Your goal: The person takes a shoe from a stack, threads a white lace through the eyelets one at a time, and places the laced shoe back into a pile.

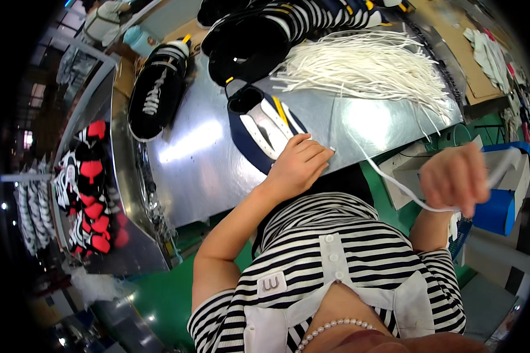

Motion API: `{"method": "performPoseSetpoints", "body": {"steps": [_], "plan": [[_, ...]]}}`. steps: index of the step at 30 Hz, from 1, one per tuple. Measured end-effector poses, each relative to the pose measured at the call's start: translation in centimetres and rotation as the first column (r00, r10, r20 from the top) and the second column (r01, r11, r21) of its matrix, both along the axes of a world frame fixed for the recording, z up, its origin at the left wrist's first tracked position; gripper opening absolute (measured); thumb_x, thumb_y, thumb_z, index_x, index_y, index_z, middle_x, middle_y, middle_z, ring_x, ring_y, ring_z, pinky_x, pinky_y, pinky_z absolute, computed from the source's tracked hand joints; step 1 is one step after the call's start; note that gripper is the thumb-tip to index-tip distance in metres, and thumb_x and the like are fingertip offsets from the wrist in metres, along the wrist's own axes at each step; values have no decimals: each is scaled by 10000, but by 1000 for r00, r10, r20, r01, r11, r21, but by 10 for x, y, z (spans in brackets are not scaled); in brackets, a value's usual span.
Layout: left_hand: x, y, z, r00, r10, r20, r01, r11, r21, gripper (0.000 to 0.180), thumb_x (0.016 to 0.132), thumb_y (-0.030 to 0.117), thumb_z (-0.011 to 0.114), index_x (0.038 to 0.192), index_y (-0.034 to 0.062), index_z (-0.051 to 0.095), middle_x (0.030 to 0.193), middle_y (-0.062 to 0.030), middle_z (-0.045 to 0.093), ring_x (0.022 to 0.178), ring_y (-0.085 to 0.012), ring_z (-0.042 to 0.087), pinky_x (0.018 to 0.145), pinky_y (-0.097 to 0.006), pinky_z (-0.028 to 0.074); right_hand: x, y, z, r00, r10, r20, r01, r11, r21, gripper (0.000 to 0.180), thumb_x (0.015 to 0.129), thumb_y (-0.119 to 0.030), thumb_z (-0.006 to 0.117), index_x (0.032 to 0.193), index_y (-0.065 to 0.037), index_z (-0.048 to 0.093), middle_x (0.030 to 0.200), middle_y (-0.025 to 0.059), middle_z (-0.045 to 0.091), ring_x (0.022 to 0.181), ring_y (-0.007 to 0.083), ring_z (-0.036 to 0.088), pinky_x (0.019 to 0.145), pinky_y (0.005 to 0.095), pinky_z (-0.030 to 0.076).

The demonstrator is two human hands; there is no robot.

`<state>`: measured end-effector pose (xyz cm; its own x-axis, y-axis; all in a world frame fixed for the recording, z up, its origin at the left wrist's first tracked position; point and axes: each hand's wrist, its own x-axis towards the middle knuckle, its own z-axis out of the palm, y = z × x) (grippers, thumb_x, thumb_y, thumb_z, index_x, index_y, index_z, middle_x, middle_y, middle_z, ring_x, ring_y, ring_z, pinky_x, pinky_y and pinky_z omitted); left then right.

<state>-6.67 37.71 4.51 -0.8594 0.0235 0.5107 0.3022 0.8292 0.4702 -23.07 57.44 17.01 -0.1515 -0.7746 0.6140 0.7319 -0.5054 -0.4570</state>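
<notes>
A navy and white shoe upper (pixel 257 126) with yellow trim lies on the metal table in front of me. My left hand (pixel 300 165) is closed over its near right edge, fingers bent; the thumb is hidden. Off to the right, above the table's near side, my right hand (pixel 456 181) is raised and somewhat blurred, fingers pinched on a white shoelace (pixel 388 178). That lace hangs in a curve from the right hand back toward the table, near the left hand. A large pile of white shoelaces (pixel 365 65) spreads across the far right of the table.
Striped shoe uppers (pixel 300 20) are stacked at the back of the metal table (pixel 200 170). A laced black shoe upper (pixel 153 97) lies at the left, near a light blue bottle (pixel 140 40). Red, black and white pieces (pixel 91 194) hang beyond the left edge. A blue bin (pixel 494 212) stands right.
</notes>
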Motion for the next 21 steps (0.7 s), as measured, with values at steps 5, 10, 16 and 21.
{"method": "performPoseSetpoints", "body": {"steps": [5,10,16,21], "plan": [[15,-62,58,926,372,-61,-375,893,-249,321,759,113,739,1044,6,635,1136,-178,630,1076,-367,592,932,-431,469,39,-19,-58,973,-105,-207,230,561,795,162,901,-134,652,1032,-57,599,789,4,593,694,38,539,497,161,336],[11,-121,41,815,368,448,-220,911,-348,400,805,257,756,1036,29,523,776,-170,632,709,-402,616,609,-464,476,66,-95,-148,842,87,-533,400,561,724,278,946,-278,619,1156,-97,587,897,-5,631,838,85,581,722,278,493],[59,-150,33,781,295,551,-320,946,-52,265,866,232,710,969,-1,635,755,-142,642,673,-255,611,623,-354,476,75,-108,-148,99,-248,-964,884,466,-30,153,922,-238,578,987,-101,556,807,101,627,724,325,638,615,439,493],[67,-143,44,333,-15,943,-565,797,212,550,996,466,498,1246,-16,587,983,-121,671,819,-162,622,699,-287,510,52,-131,-155,-102,-337,-936,896,379,-234,131,912,-206,567,990,-103,545,818,96,596,700,300,639,590,406,515]]}}
